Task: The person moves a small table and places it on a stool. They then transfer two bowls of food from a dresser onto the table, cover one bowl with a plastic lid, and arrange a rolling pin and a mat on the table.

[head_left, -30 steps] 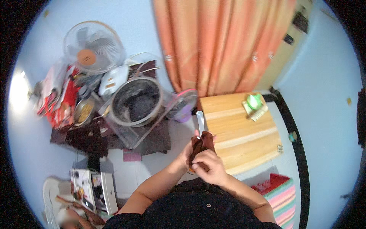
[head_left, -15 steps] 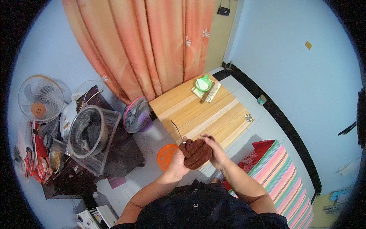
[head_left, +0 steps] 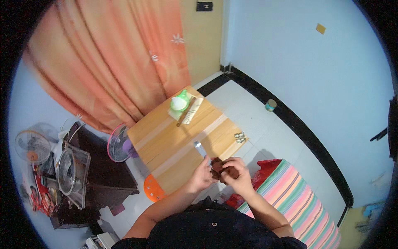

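A bunched brown cloth (head_left: 217, 165) is between my two hands, above the near edge of the wooden table. My left hand (head_left: 202, 176) is closed on the cloth's left side. A flat shiny blade (head_left: 202, 149), like a knife's, sticks out past the left thumb, pointing away over the tabletop; its other end is hidden by the hand and cloth. My right hand (head_left: 239, 176) pinches the cloth from the right, fingers bent over it.
The wooden table (head_left: 166, 145) bears a green bowl (head_left: 174, 104) with something white, a brown stick (head_left: 186, 112) on a pale cloth, and a small patterned item (head_left: 240, 137). An orange stool (head_left: 152, 190), a pink-rimmed fan (head_left: 118, 143) and a striped cover (head_left: 290, 195) stand around it.
The view has swung, so the room sits further left. The cloth is bunched smaller, and my right hand has closed over it. The blade now shows its bright flat side instead of a thin dark edge.
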`<act>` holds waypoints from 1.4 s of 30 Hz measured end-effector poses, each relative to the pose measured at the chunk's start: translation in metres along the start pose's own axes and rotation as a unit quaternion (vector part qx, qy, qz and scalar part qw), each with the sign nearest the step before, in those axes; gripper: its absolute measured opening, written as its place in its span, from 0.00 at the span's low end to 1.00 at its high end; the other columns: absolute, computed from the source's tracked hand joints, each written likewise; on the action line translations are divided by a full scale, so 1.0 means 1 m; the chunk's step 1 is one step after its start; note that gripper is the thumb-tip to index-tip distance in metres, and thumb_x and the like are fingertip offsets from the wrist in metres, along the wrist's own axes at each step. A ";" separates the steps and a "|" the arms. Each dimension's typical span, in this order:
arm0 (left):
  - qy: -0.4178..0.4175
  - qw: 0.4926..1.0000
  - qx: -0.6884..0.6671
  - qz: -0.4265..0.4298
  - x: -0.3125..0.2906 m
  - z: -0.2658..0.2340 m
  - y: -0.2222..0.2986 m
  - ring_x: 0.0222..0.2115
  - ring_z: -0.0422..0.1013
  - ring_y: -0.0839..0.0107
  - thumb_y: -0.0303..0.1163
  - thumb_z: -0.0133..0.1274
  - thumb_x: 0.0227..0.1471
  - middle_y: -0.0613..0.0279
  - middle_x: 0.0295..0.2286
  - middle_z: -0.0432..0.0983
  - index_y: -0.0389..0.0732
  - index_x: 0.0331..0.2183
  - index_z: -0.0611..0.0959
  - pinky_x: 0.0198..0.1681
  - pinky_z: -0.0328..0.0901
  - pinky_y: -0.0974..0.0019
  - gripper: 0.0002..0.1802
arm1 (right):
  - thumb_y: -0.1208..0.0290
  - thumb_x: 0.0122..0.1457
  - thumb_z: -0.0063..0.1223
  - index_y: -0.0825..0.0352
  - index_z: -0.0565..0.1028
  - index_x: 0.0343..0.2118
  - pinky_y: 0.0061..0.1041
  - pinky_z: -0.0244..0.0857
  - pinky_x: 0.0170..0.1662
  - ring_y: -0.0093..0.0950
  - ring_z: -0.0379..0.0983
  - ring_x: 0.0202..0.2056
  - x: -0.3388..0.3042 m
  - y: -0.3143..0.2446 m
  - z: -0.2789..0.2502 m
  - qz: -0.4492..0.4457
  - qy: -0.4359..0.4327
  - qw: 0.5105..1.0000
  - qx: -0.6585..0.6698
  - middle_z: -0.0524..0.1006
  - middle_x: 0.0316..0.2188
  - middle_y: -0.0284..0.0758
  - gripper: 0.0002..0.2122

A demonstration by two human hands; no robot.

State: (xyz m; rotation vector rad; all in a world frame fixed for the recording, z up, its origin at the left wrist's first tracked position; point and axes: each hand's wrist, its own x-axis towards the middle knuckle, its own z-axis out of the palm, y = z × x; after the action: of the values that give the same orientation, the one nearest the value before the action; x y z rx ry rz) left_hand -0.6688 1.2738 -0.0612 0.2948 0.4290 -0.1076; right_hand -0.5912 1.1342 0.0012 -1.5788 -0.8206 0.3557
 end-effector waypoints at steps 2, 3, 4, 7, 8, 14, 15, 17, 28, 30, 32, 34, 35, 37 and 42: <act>-0.044 0.997 0.019 0.066 0.042 0.020 -0.018 0.35 0.68 0.69 0.46 0.42 0.52 0.61 0.35 0.70 0.44 0.40 0.69 0.38 0.64 0.60 0.19 | 0.78 0.36 0.54 0.65 0.71 0.28 0.29 0.61 0.43 0.35 0.66 0.39 0.012 -0.017 -0.022 -0.087 -0.052 0.989 -0.105 0.69 0.35 0.37 0.12; -0.070 0.983 0.102 0.139 0.061 0.022 -0.028 0.36 0.67 0.70 0.45 0.43 0.52 0.61 0.36 0.70 0.43 0.41 0.68 0.39 0.63 0.60 0.20 | 0.76 0.34 0.55 0.64 0.71 0.28 0.30 0.61 0.42 0.36 0.66 0.38 0.016 -0.022 -0.030 -0.122 -0.073 0.981 -0.133 0.69 0.35 0.36 0.13; -0.072 0.978 0.128 0.146 0.073 0.021 -0.031 0.38 0.66 0.71 0.43 0.43 0.52 0.61 0.38 0.68 0.40 0.44 0.67 0.41 0.62 0.62 0.21 | 0.75 0.34 0.56 0.63 0.71 0.28 0.29 0.61 0.40 0.37 0.66 0.37 0.019 -0.021 -0.036 -0.151 -0.095 0.972 -0.153 0.69 0.35 0.36 0.13; -0.133 0.902 0.286 0.294 0.095 0.035 -0.045 0.42 0.63 0.75 0.39 0.44 0.52 0.61 0.41 0.65 0.36 0.49 0.63 0.45 0.60 0.67 0.25 | 0.73 0.33 0.56 0.62 0.71 0.28 0.29 0.63 0.38 0.35 0.66 0.36 0.022 -0.007 -0.049 -0.169 -0.032 0.967 -0.186 0.69 0.34 0.34 0.13; -0.156 0.917 0.240 0.277 0.099 0.043 -0.047 0.39 0.64 0.74 0.40 0.43 0.52 0.62 0.39 0.67 0.37 0.45 0.66 0.43 0.61 0.67 0.21 | 0.73 0.34 0.56 0.61 0.71 0.28 0.29 0.63 0.37 0.35 0.66 0.36 0.026 0.005 -0.054 -0.170 -0.016 0.964 -0.202 0.70 0.34 0.34 0.13; 0.024 0.999 -0.031 0.004 0.156 0.085 -0.053 0.35 0.69 0.73 0.44 0.33 0.56 0.65 0.34 0.72 0.41 0.39 0.72 0.40 0.63 0.68 0.20 | 0.78 0.47 0.49 0.67 0.66 0.38 0.21 0.60 0.37 0.23 0.65 0.34 0.088 0.073 -0.118 0.103 0.171 0.979 0.050 0.69 0.31 0.34 0.14; 0.046 0.998 -0.024 0.020 0.159 0.096 -0.045 0.34 0.69 0.72 0.44 0.33 0.56 0.64 0.34 0.72 0.41 0.39 0.72 0.41 0.63 0.68 0.19 | 0.76 0.48 0.49 0.67 0.64 0.42 0.21 0.59 0.39 0.23 0.65 0.35 0.094 0.078 -0.126 0.132 0.155 0.976 0.075 0.68 0.33 0.35 0.16; 0.061 0.997 -0.005 0.052 0.172 0.103 -0.025 0.33 0.69 0.72 0.43 0.36 0.55 0.63 0.33 0.73 0.40 0.38 0.72 0.40 0.63 0.68 0.19 | 0.72 0.52 0.49 0.67 0.59 0.48 0.22 0.57 0.44 0.24 0.64 0.39 0.104 0.083 -0.132 0.205 0.139 0.950 0.191 0.67 0.37 0.34 0.21; 0.119 0.986 0.102 0.056 0.293 0.059 0.043 0.28 0.68 0.70 0.43 0.40 0.52 0.63 0.26 0.72 0.43 0.28 0.73 0.34 0.62 0.67 0.15 | 0.73 0.49 0.53 0.65 0.66 0.35 0.19 0.59 0.39 0.21 0.64 0.34 0.200 0.099 -0.136 0.169 0.181 0.943 0.222 0.67 0.35 0.31 0.11; 0.065 0.994 0.068 0.059 0.297 0.093 0.062 0.25 0.66 0.70 0.44 0.40 0.52 0.64 0.20 0.69 0.44 0.23 0.71 0.30 0.61 0.67 0.15 | 0.77 0.43 0.58 0.65 0.66 0.28 0.17 0.58 0.34 0.21 0.63 0.32 0.208 0.088 -0.137 0.055 0.137 0.979 0.141 0.66 0.29 0.30 0.11; -0.062 0.998 0.005 0.023 0.309 0.124 0.075 0.17 0.59 0.73 0.48 0.40 0.52 0.67 0.15 0.62 0.47 0.18 0.66 0.23 0.57 0.66 0.19 | 0.75 0.36 0.61 0.63 0.67 0.25 0.28 0.59 0.35 0.31 0.65 0.31 0.214 0.078 -0.149 -0.104 0.039 0.988 -0.107 0.67 0.28 0.35 0.13; 0.006 0.997 0.048 -0.057 0.342 0.152 0.074 0.16 0.59 0.74 0.50 0.40 0.51 0.68 0.15 0.62 0.47 0.17 0.67 0.21 0.57 0.68 0.20 | 0.68 0.32 0.61 0.61 0.68 0.21 0.31 0.59 0.31 0.34 0.66 0.31 0.224 0.071 -0.160 -0.190 -0.020 0.956 -0.224 0.69 0.25 0.33 0.13; 0.025 0.994 0.068 -0.081 0.357 0.163 0.070 0.15 0.59 0.74 0.51 0.41 0.51 0.69 0.14 0.62 0.48 0.17 0.67 0.20 0.56 0.69 0.21 | 0.68 0.33 0.61 0.62 0.68 0.20 0.30 0.60 0.29 0.33 0.66 0.28 0.229 0.074 -0.172 -0.194 -0.019 0.952 -0.236 0.69 0.24 0.33 0.12; 0.028 0.993 0.079 -0.080 0.388 0.177 0.044 0.15 0.58 0.74 0.51 0.41 0.51 0.69 0.14 0.62 0.47 0.18 0.67 0.19 0.56 0.69 0.20 | 0.67 0.34 0.60 0.63 0.68 0.18 0.28 0.60 0.24 0.31 0.67 0.23 0.242 0.088 -0.207 -0.194 0.027 0.944 -0.264 0.69 0.21 0.33 0.11; -0.010 0.999 0.008 -0.046 0.445 0.255 -0.016 0.29 0.69 0.72 0.47 0.42 0.51 0.65 0.28 0.73 0.43 0.31 0.74 0.35 0.64 0.68 0.18 | 0.73 0.44 0.52 0.70 0.68 0.19 0.22 0.59 0.25 0.22 0.65 0.20 0.282 0.149 -0.337 0.148 0.312 0.938 -0.005 0.71 0.17 0.34 0.07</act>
State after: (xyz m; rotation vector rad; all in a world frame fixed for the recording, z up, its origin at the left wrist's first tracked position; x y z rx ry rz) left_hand -0.1681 1.1625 -0.0329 0.2899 0.4228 -0.2041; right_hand -0.1302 1.0798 -0.0116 -1.6888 -0.0936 0.0458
